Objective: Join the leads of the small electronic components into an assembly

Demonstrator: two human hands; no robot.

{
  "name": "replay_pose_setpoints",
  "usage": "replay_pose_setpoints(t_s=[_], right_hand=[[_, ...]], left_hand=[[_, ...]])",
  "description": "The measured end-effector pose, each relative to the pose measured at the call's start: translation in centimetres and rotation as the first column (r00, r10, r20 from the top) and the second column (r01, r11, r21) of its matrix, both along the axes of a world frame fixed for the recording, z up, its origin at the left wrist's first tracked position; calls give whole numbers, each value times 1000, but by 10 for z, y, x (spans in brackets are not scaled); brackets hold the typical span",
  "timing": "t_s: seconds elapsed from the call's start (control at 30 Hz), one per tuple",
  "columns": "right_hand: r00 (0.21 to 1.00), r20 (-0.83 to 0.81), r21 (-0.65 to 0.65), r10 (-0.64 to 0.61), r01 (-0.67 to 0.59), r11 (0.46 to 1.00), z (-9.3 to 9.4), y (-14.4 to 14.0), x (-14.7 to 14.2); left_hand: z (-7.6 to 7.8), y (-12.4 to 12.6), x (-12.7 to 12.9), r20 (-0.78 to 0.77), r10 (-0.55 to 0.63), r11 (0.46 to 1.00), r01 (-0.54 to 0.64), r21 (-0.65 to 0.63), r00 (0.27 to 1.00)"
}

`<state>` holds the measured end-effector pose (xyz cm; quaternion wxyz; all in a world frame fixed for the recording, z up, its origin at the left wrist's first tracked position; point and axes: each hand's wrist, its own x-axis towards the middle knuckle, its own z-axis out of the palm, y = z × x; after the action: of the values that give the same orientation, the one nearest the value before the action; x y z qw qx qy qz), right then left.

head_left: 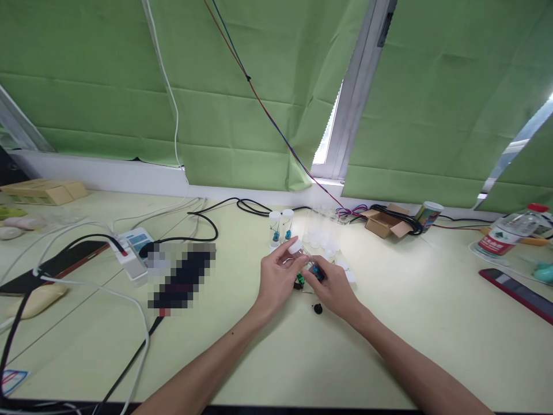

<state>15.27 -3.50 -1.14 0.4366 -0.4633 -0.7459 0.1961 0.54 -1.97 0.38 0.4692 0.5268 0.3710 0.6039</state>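
Both my hands are closed on one small clear vial with a white cap (295,246), tilted above the table. My left hand (276,276) has its fingers around the cap end, and my right hand (332,282) grips the lower end, where something dark blue shows. Just under the hands lie a small green piece (300,278) and a black part, mostly covered by fingers. Nearer to me lies a small round black piece (318,309). Behind my hands stand two white-capped vials (287,225) with blue pieces inside. Several clear vials (322,227) stand to their right.
A power strip (132,259) with cables and a pixelated dark object (184,279) lie to the left. At the back right are an open cardboard box (382,223) and a printed can (428,216). Farther right are a water bottle (503,237) and a phone (518,294).
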Motion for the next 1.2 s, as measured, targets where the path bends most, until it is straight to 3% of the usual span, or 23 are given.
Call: replay_pose_setpoints(t_s=[0.6,0.97,1.2], right_hand=[[1000,6,16,-8,8,1000,0,0,0],[999,-18,67,-35,36,997,2,-1,-1],[987,-82,146,-140,151,978,4,1,2]], left_hand=[[0,-1,2,26,-11,1000,11,-18,1000],[5,-4,-1,-122,-54,998,57,17,991],[3,-5,4,-192,-25,996,41,78,981]])
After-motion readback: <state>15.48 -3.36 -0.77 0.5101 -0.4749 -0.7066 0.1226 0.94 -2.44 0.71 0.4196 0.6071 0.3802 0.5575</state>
